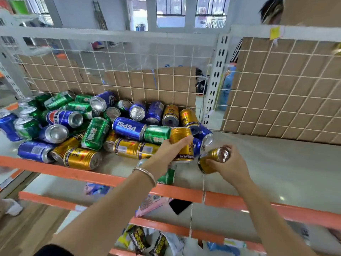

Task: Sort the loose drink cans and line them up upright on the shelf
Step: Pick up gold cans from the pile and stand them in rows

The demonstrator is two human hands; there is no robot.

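A heap of several loose cans, blue Pepsi point(127, 128), green point(96, 133) and gold point(82, 158), lies on its side on the left half of the white shelf point(267, 163). My left hand point(169, 150) grips an upright gold can point(181, 137) at the right edge of the heap. My right hand point(228, 167) holds another gold can point(212, 157), tilted, just above the shelf to the right of the first. A green can point(168, 177) lies partly hidden under my left wrist.
An orange rail point(184, 191) runs along the shelf's front edge. White wire mesh backed by cardboard point(276, 89) closes the rear. A perforated white upright point(215, 80) splits the two bays. Lower shelves hold packets point(151, 204). A person point(271, 10) stands behind the rack.
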